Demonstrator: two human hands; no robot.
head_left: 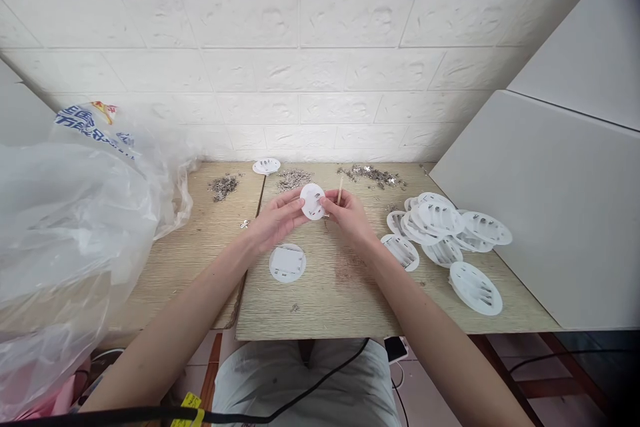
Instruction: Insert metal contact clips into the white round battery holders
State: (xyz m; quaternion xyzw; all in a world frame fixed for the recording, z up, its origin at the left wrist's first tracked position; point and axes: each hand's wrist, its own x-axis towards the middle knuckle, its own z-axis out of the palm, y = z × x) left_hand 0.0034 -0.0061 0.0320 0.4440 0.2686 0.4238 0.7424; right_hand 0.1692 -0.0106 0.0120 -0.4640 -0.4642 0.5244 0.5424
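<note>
A round white plastic battery holder (312,197) with metal contacts is held up above the middle of the table. My left hand (277,219) grips its left edge between thumb and fingers. On its right side the thumb of my right hand (346,212) presses near a metal contact. A thin wooden stick (341,189) points up from between my right fingers. Below my left hand another white round holder (287,263) lies flat on the wood, showing a rectangular panel.
White holders (434,220) lie in a loose heap at the right. Piles of small metal contacts (375,176) lie along the back, with another pile (223,187) at the left. One more holder (266,166) rests near the wall. A clear plastic bag (75,213) fills the left side.
</note>
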